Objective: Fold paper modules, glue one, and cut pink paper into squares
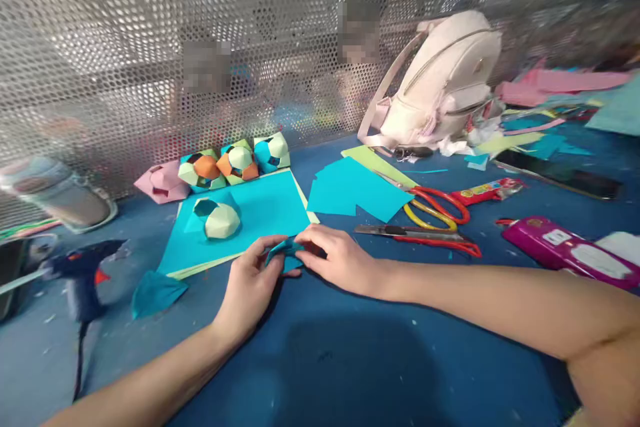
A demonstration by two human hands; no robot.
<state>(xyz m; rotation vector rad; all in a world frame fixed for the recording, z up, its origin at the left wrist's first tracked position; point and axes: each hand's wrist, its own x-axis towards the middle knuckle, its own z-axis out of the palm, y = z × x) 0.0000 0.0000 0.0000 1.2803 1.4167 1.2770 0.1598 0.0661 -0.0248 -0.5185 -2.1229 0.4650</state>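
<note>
My left hand [250, 283] and my right hand [335, 257] meet over a small folded piece of teal paper [284, 252] on the blue table. Both pinch it, the left from the left side, the right from the right with fingers pressed on its edge. Just beyond lies a stack of teal paper sheets [260, 213] with a pale green and teal paper ball [220, 219] on it. Three finished multicoloured paper balls [235, 163] sit in a row behind the stack.
Loose teal sheets [355, 190], red and yellow scissors [433, 203], a utility knife [415, 235] and a pink phone case [565, 247] lie to the right. A white backpack [445, 80] leans on the perforated metal wall. A glue gun [83, 270] and a teal folded scrap [155, 292] lie left.
</note>
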